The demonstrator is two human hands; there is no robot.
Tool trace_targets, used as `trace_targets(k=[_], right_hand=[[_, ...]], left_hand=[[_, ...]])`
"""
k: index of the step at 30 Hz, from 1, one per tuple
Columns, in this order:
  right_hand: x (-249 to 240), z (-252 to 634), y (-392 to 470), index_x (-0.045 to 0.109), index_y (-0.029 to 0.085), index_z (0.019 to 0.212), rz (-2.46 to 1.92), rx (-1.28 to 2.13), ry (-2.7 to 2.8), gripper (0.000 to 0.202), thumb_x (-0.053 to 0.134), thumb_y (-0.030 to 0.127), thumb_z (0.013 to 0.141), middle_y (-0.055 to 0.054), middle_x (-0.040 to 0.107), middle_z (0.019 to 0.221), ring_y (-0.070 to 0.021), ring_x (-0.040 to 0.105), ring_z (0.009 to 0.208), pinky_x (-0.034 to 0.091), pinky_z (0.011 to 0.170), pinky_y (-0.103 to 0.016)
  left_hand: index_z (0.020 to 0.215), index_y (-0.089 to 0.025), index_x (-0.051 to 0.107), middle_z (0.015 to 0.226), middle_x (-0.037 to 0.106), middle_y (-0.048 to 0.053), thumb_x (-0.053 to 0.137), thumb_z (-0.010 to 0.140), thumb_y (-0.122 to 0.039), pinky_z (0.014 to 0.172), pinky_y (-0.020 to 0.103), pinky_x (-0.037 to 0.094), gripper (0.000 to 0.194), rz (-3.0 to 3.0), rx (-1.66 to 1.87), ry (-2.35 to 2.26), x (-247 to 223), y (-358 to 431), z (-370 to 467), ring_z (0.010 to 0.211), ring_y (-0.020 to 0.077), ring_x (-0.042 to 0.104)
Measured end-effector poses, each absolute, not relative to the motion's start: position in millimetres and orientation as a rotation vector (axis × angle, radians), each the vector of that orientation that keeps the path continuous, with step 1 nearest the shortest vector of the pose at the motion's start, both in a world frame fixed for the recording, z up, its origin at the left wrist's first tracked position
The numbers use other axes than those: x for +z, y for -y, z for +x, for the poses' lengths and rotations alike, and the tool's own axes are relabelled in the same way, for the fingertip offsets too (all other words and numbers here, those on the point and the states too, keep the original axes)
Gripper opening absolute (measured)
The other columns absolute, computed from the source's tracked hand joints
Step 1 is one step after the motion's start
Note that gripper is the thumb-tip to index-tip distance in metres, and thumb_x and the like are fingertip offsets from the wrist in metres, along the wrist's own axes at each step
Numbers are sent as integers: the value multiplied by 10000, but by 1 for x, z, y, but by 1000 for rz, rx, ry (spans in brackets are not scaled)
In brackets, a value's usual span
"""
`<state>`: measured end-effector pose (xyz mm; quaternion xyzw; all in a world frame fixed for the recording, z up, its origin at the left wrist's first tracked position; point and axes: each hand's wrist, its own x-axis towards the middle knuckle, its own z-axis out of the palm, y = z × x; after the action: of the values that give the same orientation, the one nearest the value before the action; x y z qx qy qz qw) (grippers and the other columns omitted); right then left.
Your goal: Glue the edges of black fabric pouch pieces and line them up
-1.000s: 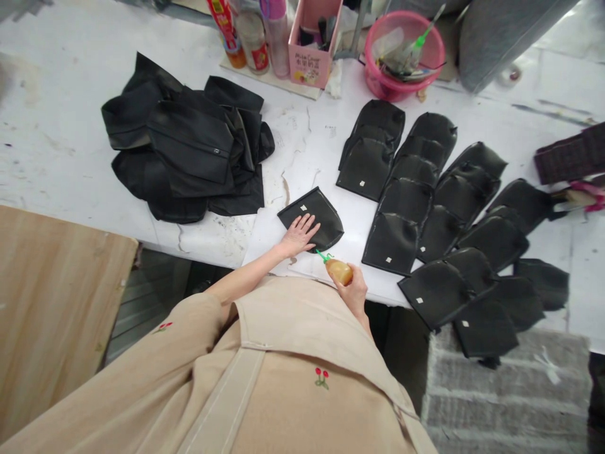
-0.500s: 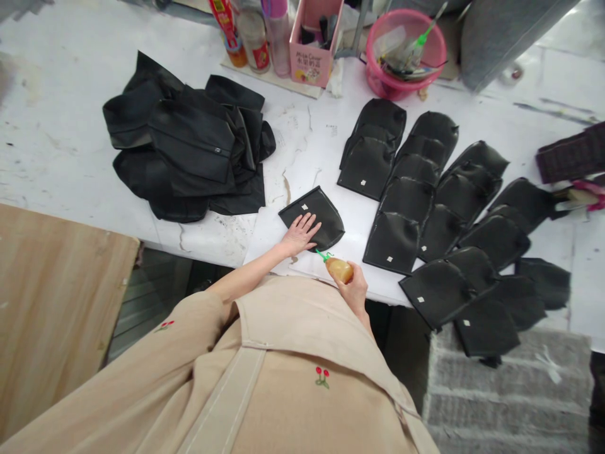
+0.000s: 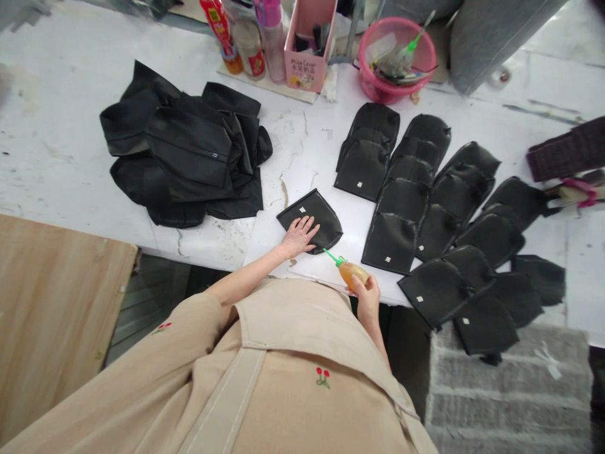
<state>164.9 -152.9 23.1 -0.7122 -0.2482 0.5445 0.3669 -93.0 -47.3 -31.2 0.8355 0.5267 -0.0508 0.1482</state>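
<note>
A flat black piece (image 3: 326, 217) with a small white tag lies on the white table (image 3: 283, 151), near its front edge. My left hand (image 3: 299, 236) rests on it, palm down, fingers spread. My right hand (image 3: 367, 293) is wrapped round a squeeze bottle (image 3: 353, 273) of amber liquid. The bottle's green nozzle (image 3: 333, 256) points at the lower right edge of the black piece; whether it touches the edge I cannot tell.
A heap of black pieces (image 3: 189, 151) lies left. Overlapping rows of black pieces (image 3: 397, 202) spread out at the right. Behind stand bottles (image 3: 249, 47), a pink box (image 3: 305, 66) and a pink basket (image 3: 397, 85) of tools. A wooden board (image 3: 61, 315) is at lower left.
My right hand has moved to the right and slightly towards me with the bottle, and the nozzle has slid along the piece's lower edge. My left hand stays on the piece.
</note>
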Motion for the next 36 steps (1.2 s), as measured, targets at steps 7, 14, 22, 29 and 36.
trace_targets(k=[7,14,22,29,36], right_hand=[[29,175,144,602,199,1024,-1638,1323,416,426,746,480,738,-26,695,854,-132,602,522,477,434,-263],[32,177,150,559,182,954,-1779,1072,569,506,841,466,646,-2,676,860,-114,610,531,497,467,-242],[21,164,144,557,196,1056,-1895,1005,782,596,827,502,622,-39,659,965,-182,633,746,535,577,-285],[19,159,135,573,205,1102,-1974,899,1014,604,769,571,663,-45,649,1018,-213,636,864,536,803,-357],[18,159,143,589,200,1115,-2088,772,1191,602,717,631,715,-50,657,998,-227,623,871,504,832,-366]], left_hand=[[1463,-149,465,1519,407,217,577,887,-561,1019,485,374,717,2204,-171,-1794,-21,30,-51,1335,380,395],[1470,-98,428,1495,422,237,584,882,-568,966,452,412,769,2232,-215,-1755,-16,20,-41,1246,362,453],[1496,-105,388,1513,393,262,613,862,-553,985,485,397,809,2259,-223,-1719,-25,22,-44,1295,391,427],[1508,-105,379,1519,381,276,628,827,-620,978,508,396,889,2213,-181,-1749,-26,25,-41,1296,415,427],[1520,-90,353,1539,344,286,612,794,-703,990,499,379,985,2185,-203,-1745,-23,27,-40,1312,420,406]])
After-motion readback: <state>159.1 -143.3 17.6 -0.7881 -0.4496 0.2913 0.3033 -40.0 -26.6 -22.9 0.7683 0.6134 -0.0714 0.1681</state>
